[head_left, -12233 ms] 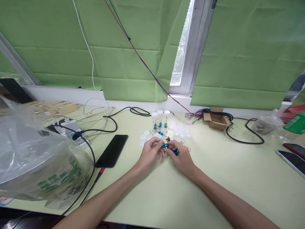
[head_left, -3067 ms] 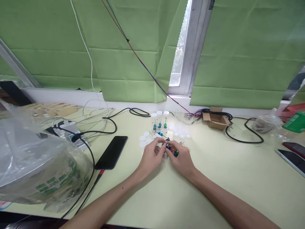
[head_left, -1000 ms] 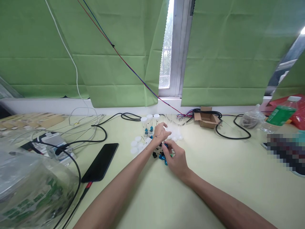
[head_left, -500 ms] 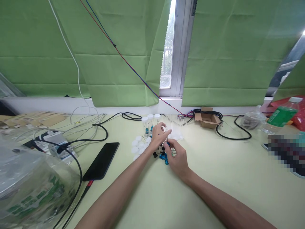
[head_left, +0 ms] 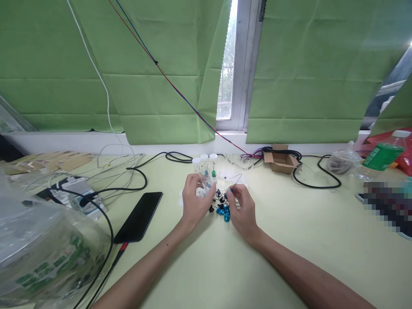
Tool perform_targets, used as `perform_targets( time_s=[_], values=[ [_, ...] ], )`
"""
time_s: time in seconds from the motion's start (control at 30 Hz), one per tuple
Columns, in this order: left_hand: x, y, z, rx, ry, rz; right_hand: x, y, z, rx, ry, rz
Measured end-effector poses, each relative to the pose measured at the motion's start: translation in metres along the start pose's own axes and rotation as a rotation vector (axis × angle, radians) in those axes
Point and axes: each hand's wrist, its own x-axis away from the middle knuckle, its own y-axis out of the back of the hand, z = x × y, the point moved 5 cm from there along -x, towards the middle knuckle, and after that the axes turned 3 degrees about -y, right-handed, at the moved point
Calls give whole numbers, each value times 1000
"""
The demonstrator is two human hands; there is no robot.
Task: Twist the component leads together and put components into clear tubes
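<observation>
My right hand (head_left: 243, 210) pinches a small blue piece with a thin bent wire (head_left: 238, 178) rising from it. To its left, my left hand (head_left: 195, 199) curls its fingers round a clear plastic tube (head_left: 207, 182), partly hidden by the fingers. Below and between the hands lie several shiny blue pieces (head_left: 226, 217) and small black pieces (head_left: 211, 209). White round caps (head_left: 181, 200) are mostly covered by my left hand. Just behind it stand clear tubes with white lids (head_left: 213, 158), with blue or green pieces inside.
A black phone (head_left: 139, 216) lies to the left, beside a large clear plastic bag (head_left: 48, 257). Black cables (head_left: 141, 176) run across the left side. At the back right are an open cardboard box (head_left: 281, 163) and a bottle with a green label (head_left: 380, 155).
My left hand has drawn back leftward from the wire's top and now closes round a clear tube. My right hand keeps the blue piece, its wire now leaning right.
</observation>
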Motion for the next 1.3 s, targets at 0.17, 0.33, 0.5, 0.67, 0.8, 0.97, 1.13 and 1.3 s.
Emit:
perform_targets(
  time_s=[0.17, 0.33, 0.5, 0.67, 0.8, 0.97, 1.13, 1.3],
  values=[
    [12, 7, 0, 40, -7, 106, -2, 1, -1, -12, 5, 5],
    [20, -3, 0, 5, -97, 270, -6, 7, 5, 61, 44, -26],
    [28, -12, 8, -50, -84, 346, -8, 9, -2, -26, -86, -33],
    [31, -14, 10, -81, -130, 362, -10, 8, -10, -170, -215, -49],
    [30, -13, 10, -149, -127, 365, -13, 11, -13, -209, -256, -94],
    [32, -14, 12, -246, -113, 406, -14, 13, -15, -230, -287, -127],
    [33, -16, 14, -265, -113, 441, -12, 9, -15, -266, -312, -65],
    [33, -15, 15, -260, -88, 430, -12, 7, -14, -273, -331, -34]
  ],
)
